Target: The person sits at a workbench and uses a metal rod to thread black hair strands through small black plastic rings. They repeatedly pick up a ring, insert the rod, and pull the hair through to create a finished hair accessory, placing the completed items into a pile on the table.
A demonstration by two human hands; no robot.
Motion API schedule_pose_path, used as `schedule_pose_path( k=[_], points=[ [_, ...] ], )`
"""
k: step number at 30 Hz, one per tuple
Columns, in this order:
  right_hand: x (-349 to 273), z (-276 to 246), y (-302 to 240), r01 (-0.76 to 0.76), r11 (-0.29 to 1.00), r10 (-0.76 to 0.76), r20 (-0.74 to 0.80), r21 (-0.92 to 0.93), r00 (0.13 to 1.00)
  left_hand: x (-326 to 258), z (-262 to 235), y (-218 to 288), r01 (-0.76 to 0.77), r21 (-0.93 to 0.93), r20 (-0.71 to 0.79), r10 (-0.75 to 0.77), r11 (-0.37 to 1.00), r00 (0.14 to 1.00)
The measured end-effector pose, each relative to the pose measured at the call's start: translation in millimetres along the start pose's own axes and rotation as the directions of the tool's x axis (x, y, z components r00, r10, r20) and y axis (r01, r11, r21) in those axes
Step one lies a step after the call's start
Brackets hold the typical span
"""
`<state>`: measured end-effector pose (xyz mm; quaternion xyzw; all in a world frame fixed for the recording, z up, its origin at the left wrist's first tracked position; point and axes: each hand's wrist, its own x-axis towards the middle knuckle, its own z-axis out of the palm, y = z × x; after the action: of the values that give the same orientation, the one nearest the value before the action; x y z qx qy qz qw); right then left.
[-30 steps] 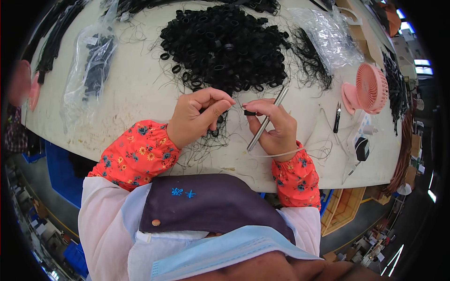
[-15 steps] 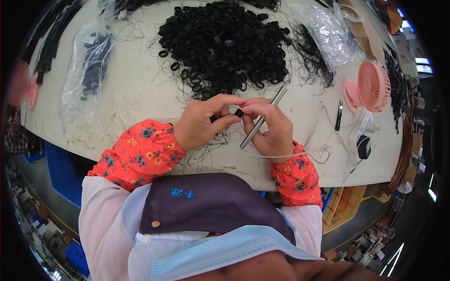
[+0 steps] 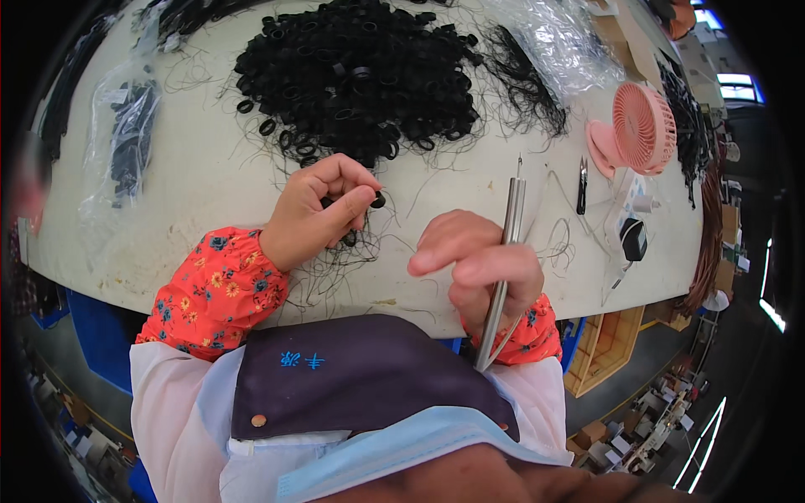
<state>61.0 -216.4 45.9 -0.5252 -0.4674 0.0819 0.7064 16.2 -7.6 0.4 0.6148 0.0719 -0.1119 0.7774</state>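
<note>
Change since earlier: the two hands, which were meeting over one small black ring, are now separating; the right hand [image 3: 478,264] is drawing back toward the body with its tool, and the left hand [image 3: 323,210] is reaching up toward the heap.
Left hand: it is curling narrow, thumb and forefinger pinching a small black ring [image 3: 378,200] at the hand's 3 o'clock side, just below the heap's near edge.
Right hand: it is closing around a long metal hook tool [image 3: 503,268], the shaft running from 6 o'clock near the apron up to a fine tip at 12 o'clock; the index finger is sticking out toward 9 o'clock.
Progress: judging by the table, most of the work is remaining; the big heap of black rings [image 3: 360,80] is sitting at 12 o'clock, and no finished batch can be told apart.
Loose threads: fine black strands [image 3: 335,268] are trailing around the left wrist.
Surface: a pale rounded worktable [image 3: 210,193] is carrying a clear bag of black pieces [image 3: 126,142] at 9 o'clock, a pink desk fan [image 3: 641,130] at 2 o'clock and small black snips [image 3: 581,183] beside it.
Room: a workshop floor with crates is showing beyond the table at 4 o'clock.
</note>
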Motion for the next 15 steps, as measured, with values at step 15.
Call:
schedule_pose_path(
  k=[15],
  points=[
    [0,12,-30,-0.058,0.875,0.046,0.036,0.481,0.998,4,2,-4,0.002,0.04,-0.058,0.001,0.999,0.998]
  ],
)
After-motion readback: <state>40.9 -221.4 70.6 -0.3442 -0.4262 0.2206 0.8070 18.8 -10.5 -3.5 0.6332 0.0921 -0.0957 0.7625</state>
